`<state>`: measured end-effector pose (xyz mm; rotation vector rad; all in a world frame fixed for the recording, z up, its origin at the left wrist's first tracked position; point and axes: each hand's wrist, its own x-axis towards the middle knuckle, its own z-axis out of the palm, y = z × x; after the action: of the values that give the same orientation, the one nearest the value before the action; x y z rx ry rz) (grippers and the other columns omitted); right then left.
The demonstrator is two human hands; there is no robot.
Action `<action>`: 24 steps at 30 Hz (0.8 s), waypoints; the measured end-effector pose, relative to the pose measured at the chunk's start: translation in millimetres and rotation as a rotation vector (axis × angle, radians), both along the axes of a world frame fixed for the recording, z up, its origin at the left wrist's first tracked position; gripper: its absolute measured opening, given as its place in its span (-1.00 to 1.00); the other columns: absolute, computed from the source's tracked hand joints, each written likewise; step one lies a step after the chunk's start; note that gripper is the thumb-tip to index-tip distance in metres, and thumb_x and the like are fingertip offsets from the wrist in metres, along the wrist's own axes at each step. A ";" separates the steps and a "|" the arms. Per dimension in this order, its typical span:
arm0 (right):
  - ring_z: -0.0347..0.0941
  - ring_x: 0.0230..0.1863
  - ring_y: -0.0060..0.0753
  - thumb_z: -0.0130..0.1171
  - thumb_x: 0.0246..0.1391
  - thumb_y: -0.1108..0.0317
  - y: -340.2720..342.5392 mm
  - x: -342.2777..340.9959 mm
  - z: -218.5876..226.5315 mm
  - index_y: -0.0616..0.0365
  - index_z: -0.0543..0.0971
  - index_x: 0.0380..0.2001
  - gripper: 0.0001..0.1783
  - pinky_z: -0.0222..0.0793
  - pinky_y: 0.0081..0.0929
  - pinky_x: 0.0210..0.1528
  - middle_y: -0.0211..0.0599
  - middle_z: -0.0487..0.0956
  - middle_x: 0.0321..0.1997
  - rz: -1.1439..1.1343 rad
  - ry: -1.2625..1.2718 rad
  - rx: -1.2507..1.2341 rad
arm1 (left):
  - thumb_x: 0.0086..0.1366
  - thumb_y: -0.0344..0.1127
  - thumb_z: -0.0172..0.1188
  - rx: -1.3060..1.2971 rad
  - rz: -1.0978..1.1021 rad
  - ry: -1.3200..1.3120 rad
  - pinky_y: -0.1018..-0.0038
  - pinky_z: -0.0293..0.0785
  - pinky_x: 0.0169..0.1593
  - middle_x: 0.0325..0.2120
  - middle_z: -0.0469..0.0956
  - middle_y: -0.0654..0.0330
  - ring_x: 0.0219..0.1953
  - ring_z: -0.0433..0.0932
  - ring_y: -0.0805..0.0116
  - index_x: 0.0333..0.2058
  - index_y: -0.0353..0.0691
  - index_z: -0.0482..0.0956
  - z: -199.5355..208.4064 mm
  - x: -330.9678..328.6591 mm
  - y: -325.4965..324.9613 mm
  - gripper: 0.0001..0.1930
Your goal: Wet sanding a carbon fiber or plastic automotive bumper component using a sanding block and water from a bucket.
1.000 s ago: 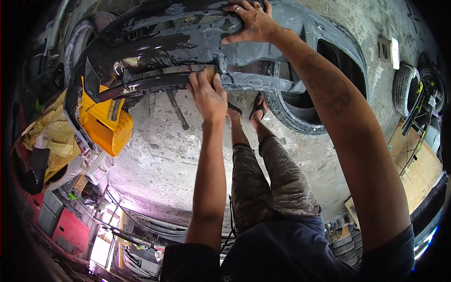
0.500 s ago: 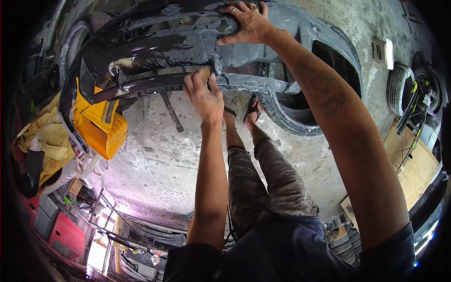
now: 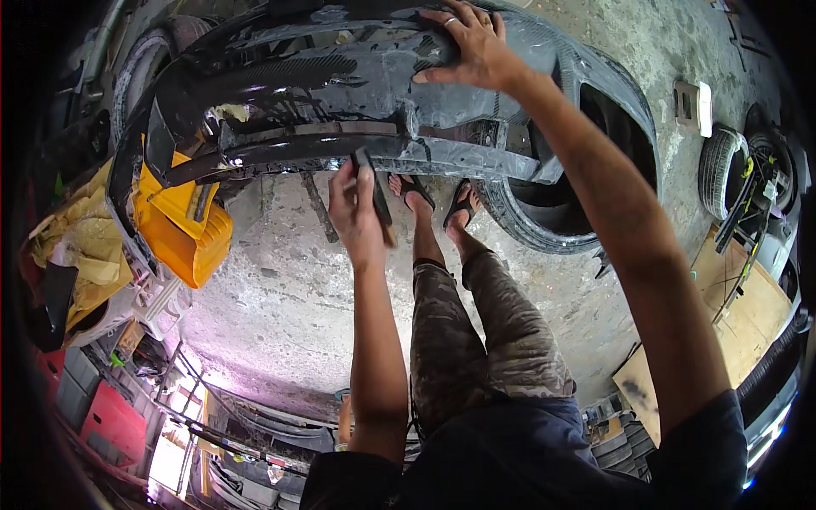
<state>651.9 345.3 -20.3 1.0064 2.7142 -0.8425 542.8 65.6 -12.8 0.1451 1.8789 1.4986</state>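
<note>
A black and grey car bumper [image 3: 382, 89], wet and scuffed, stretches across the upper part of the view. My left hand [image 3: 354, 212] is just on the near side of its lower edge, gripping a thin dark piece of sandpaper [image 3: 378, 194] with a brownish end, seen nearly edge-on. The sandpaper looks lifted off the bumper. Farther right, my right hand [image 3: 476, 47] rests on the bumper's upper surface, fingers spread and thumb out to the left. Nothing shows in that hand, and a ring is on one finger.
Below the bumper's right side lies a tyre [image 3: 544, 221]. Yellow plastic bins [image 3: 189, 229] stand at the left beside crumpled brown paper [image 3: 93, 255]. Another tyre [image 3: 721, 170] and a wooden board [image 3: 756, 306] are at the right. My sandalled feet are on the concrete floor [image 3: 280, 297].
My left hand has drawn back from the bumper toward me, turning the sandpaper edge-on. My right hand stays on the bumper, appearing slightly farther right as the view shifts.
</note>
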 end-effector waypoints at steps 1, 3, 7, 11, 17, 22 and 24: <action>0.05 0.45 0.16 0.39 -0.17 -0.35 -21.7 6.2 -0.2 -0.06 0.32 0.33 0.06 -0.12 0.30 0.41 -0.07 0.21 0.42 -0.054 0.278 0.162 | 0.37 -0.16 0.28 -0.004 -0.003 -0.006 0.50 0.47 -0.12 -0.17 0.54 0.19 -0.22 0.54 0.43 0.06 -0.29 0.53 8.7 1.5 -10.6 -0.59; 0.31 0.32 0.04 0.37 0.06 -0.07 -75.6 19.4 7.8 0.05 0.40 0.25 -0.23 0.19 0.00 0.32 -0.09 0.40 0.27 -0.144 0.620 0.145 | 0.43 -0.12 0.19 0.037 0.058 -0.295 0.50 0.52 -0.14 -0.18 0.59 0.18 -0.19 0.56 0.47 0.09 -0.26 0.51 24.9 4.2 -20.4 -0.60; 0.56 0.01 -0.28 0.35 0.17 0.21 -206.8 53.4 18.4 0.31 0.47 0.12 -0.45 0.52 -0.38 0.01 -0.14 0.60 0.01 -0.574 0.502 -0.886 | 0.49 -0.06 0.02 0.096 -0.003 -0.651 0.47 0.56 -0.17 -0.06 0.60 0.12 -0.18 0.61 0.43 0.15 -0.29 0.45 22.3 14.0 -37.2 -0.55; 0.58 -0.06 -0.46 0.30 0.23 0.29 -257.3 41.6 28.3 0.31 0.53 0.04 -0.59 0.54 -0.54 -0.11 -0.27 0.63 -0.07 -1.068 0.567 -1.336 | 0.49 -0.16 0.03 0.144 -0.195 -0.410 0.42 0.50 -0.01 -0.06 0.61 0.13 -0.08 0.58 0.35 0.17 -0.30 0.40 28.7 29.2 -30.2 -0.59; 0.56 -0.15 -0.59 0.36 0.18 0.32 -244.4 41.1 21.9 0.12 0.57 -0.17 -0.78 0.52 -0.56 -0.27 -0.40 0.62 -0.18 -1.064 0.540 -1.248 | 0.49 -0.07 0.10 -0.128 -0.384 -0.203 0.48 0.37 0.08 -0.05 0.56 0.17 -0.04 0.50 0.44 0.17 -0.29 0.43 25.9 19.9 -34.4 -0.54; 0.54 -0.25 -0.69 0.37 0.17 0.34 -238.2 40.9 21.6 -0.01 0.54 -0.30 -0.84 0.47 -0.62 -0.28 -0.58 0.58 -0.30 -1.216 0.669 -1.532 | 0.50 -0.07 0.05 0.012 0.072 -0.515 0.52 0.36 0.10 -0.05 0.52 0.22 -0.03 0.48 0.49 0.22 -0.26 0.37 10.9 12.9 -31.6 -0.53; 0.52 -0.28 -0.71 0.35 0.19 0.35 -243.1 49.3 12.2 -0.02 0.55 -0.24 -0.85 0.45 -0.66 -0.24 -0.59 0.58 -0.30 -1.111 0.522 -1.449 | 0.50 -0.08 0.07 0.008 -0.283 -0.324 0.52 0.31 0.14 -0.03 0.52 0.19 0.01 0.46 0.44 0.26 -0.29 0.34 14.6 2.4 -29.6 -0.49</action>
<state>701.2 102.2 -8.1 1.7332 0.6856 -2.7492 545.2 36.0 1.8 0.1544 1.5242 1.2529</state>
